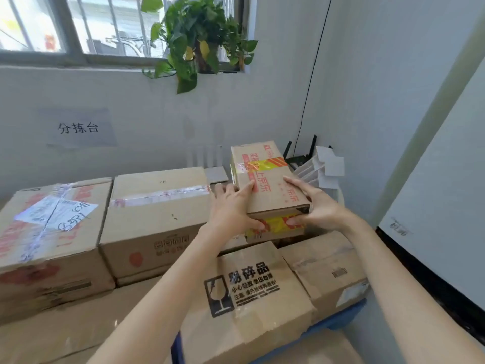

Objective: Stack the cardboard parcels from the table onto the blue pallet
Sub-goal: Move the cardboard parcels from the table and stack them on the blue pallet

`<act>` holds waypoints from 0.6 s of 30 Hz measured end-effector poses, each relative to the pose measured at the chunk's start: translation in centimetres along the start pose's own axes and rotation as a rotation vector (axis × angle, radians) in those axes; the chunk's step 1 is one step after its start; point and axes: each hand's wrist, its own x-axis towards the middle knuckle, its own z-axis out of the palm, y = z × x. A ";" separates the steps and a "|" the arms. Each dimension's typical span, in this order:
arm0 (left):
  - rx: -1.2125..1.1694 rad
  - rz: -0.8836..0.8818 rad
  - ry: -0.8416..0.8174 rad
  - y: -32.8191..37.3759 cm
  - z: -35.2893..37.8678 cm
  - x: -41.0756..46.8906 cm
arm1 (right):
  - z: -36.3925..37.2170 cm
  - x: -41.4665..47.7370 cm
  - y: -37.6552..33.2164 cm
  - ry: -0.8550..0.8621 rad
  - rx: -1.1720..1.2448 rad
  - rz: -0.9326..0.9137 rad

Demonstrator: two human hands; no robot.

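Note:
Both hands hold a small flat cardboard parcel [267, 177] with red print and yellow-red tape, at the centre right. My left hand [233, 208] grips its near left corner, thumb on top. My right hand [317, 206] grips its near right corner. The parcel rests on or hovers just over another taped box [278, 227] below it; contact is unclear. Lower down sit a box with a black fragile mark [252, 298] and a plain box [330, 271]. A strip of the blue pallet [338, 320] shows under them.
Two large taped boxes, one [49, 232] at the left and one [157, 214] beside it, stand in a row. A flat carton [65, 327] lies in front. A potted plant [196, 40] hangs at the window. White card pieces [325, 166] and a black router [299, 156] fill the corner.

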 end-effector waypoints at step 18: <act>0.334 -0.183 -0.047 -2.4 3.6 2.3 | 6.0 7.9 6.5 -0.173 0.199 -0.148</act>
